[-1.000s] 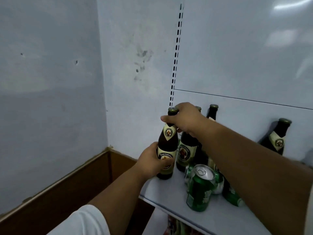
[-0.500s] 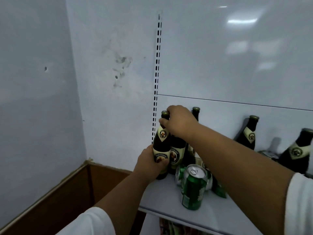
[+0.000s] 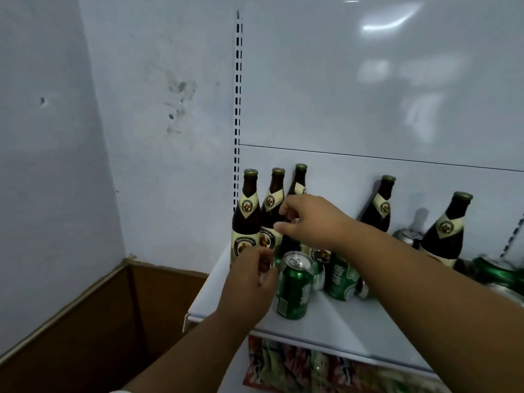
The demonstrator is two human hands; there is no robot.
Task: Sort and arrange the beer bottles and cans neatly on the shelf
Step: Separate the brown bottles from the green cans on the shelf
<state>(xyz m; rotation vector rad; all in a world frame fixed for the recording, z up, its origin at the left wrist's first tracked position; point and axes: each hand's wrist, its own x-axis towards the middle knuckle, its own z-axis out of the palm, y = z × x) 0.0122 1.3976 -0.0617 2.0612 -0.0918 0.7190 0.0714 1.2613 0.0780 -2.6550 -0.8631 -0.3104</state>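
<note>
One upright green can (image 3: pixel 295 287) stands just at 3 o'clock of the left hand (image 3: pixel 251 282), nearer than the right hand (image 3: pixel 309 219); both loosely curled, empty.

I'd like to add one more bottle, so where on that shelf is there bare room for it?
The shelf is bare along its front edge, right of the upright green can. Another gap lies at the back wall between the three left bottles and the next bottle. Around the tipped cans and both hands it is crowded.
</note>
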